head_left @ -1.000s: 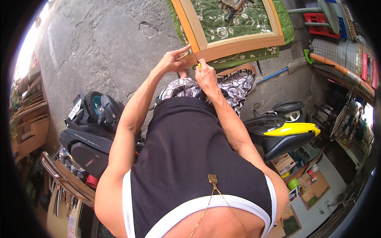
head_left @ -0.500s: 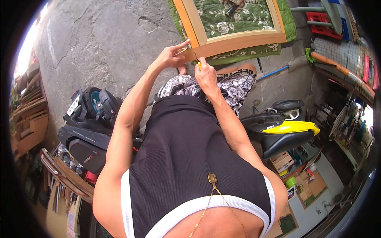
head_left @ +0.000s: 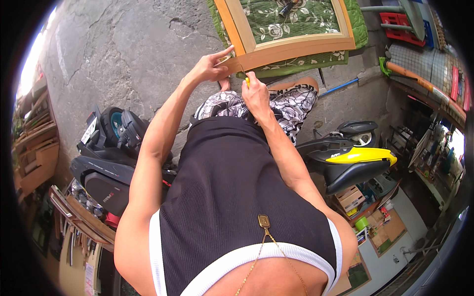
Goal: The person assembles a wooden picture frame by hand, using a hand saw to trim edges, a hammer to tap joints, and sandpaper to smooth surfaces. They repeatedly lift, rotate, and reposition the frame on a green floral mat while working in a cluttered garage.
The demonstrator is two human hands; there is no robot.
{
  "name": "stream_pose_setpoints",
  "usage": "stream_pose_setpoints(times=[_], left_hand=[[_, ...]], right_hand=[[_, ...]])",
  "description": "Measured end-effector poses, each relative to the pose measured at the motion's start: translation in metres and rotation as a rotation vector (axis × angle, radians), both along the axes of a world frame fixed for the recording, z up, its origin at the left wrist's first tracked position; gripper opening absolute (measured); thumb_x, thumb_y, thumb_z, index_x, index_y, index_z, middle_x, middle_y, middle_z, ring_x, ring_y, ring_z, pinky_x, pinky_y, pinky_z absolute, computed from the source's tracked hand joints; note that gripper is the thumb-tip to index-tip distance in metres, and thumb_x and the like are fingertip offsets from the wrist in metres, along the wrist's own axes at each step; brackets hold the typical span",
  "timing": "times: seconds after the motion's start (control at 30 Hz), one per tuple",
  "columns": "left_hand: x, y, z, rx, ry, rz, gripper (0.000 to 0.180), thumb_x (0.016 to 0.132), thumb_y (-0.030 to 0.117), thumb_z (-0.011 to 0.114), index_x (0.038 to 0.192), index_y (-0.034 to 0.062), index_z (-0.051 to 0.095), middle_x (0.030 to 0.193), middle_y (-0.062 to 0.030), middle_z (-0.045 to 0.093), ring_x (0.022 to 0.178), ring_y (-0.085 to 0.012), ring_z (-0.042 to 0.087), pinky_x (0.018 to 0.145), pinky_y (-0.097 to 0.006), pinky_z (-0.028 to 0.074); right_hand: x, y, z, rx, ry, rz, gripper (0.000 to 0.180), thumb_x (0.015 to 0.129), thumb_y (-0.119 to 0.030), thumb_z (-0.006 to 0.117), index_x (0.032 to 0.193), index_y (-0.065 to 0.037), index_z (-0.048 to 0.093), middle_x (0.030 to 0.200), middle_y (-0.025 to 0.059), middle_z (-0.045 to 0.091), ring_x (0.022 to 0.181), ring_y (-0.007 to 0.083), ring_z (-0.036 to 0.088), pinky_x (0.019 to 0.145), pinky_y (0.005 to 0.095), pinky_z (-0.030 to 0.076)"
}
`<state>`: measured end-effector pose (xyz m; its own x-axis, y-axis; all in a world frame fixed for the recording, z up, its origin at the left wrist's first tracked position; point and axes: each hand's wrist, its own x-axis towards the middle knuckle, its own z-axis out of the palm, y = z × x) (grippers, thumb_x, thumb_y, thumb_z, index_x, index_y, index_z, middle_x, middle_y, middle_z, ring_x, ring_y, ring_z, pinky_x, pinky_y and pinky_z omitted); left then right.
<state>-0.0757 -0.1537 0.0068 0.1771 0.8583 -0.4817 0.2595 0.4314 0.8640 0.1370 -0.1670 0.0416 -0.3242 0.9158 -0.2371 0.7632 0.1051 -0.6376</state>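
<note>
A wooden frame (head_left: pixel 301 52) of orange-brown and pale wood lies before me on a green floral quilt (head_left: pixel 266 72). At its near left corner, my left hand (head_left: pixel 210 68) curls round what looks like a roll of tan tape (head_left: pixel 224 59), its index finger stretched against the frame's side. A brown strip (head_left: pixel 231 65) runs from that hand along the frame's near rail. My right hand (head_left: pixel 256 93) grips a yellow-handled knife (head_left: pixel 248 82), its thin dark blade pointing up at the strip's lower edge. Fingers partly hide the roll and handle.
A dark tool (head_left: pixel 286 10) lies on the quilt inside the frame. A dark scooter (head_left: pixel 106 172) stands at left, a yellow-and-black one (head_left: pixel 353 158) at right. A blue rod (head_left: pixel 339 88) lies on the concrete floor (head_left: pixel 123 54). Wood scraps (head_left: pixel 39 153) are stacked at far left.
Little differs: the frame and quilt sit slightly higher and to the left in view. Both hands keep their holds, the knife blade still at the strip.
</note>
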Motion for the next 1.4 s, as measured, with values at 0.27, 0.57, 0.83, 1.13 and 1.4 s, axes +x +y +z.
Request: stream_pose_setpoints(times=[0.27,0.57,0.83,1.13,1.4], left_hand=[[-0.002,0.001,-0.002,0.053,0.049,-0.016,0.076,0.081,0.006,0.066,0.147,0.0312,0.036,0.064,0.0078,0.036,0.058,-0.0052,0.036,0.053,-0.024,0.036],[-0.004,0.001,-0.011,-0.016,-0.108,0.007,0.076,0.082,0.004,0.064,0.148,0.0291,0.035,0.069,0.0086,0.042,0.062,-0.0037,0.039,0.055,-0.022,0.038],[-0.017,0.005,-0.053,1.231,0.508,-0.364,0.044,0.069,0.02,0.075,0.108,0.0026,0.063,0.12,-0.0156,0.061,0.11,-0.0349,0.06,0.082,-0.038,0.056],[-0.018,-0.004,-0.028,0.092,-0.014,-0.108,0.088,0.079,0.02,0.07,0.149,0.0431,0.022,0.083,-0.0057,0.065,0.076,-0.0132,0.058,0.074,-0.031,0.048],[-0.009,0.006,0.002,0.012,0.067,-0.32,0.102,0.078,0.019,0.072,0.153,0.035,0.004,0.072,-0.003,0.053,0.068,-0.0143,0.049,0.065,-0.03,0.043]], right_hand=[[0.003,-0.005,0.0,0.021,0.017,-0.005,0.021,0.088,-0.011,0.056,0.107,-0.004,0.052,0.087,0.0239,0.065,0.08,0.0437,0.063,0.067,0.05,0.051],[0.011,-0.012,0.0,-0.014,0.011,-0.017,0.022,0.088,-0.012,0.056,0.108,-0.003,0.053,0.088,0.0256,0.065,0.082,0.0453,0.062,0.067,0.0493,0.05],[0.024,-0.024,-0.011,0.299,0.045,0.177,0.027,0.091,-0.011,0.051,0.114,0.002,0.054,0.087,0.0246,0.063,0.081,0.0417,0.061,0.07,0.0483,0.05],[0.027,-0.019,0.022,-0.238,0.437,-0.368,0.037,0.083,-0.011,0.059,0.118,0.0,0.053,0.076,0.0134,0.063,0.069,0.0204,0.066,0.058,0.0334,0.053],[0.06,-0.05,-0.01,-0.621,0.78,-0.448,0.07,0.078,0.005,0.046,0.143,-0.01,0.026,0.089,0.0116,0.058,0.061,0.0172,0.06,0.056,0.0317,0.054]])
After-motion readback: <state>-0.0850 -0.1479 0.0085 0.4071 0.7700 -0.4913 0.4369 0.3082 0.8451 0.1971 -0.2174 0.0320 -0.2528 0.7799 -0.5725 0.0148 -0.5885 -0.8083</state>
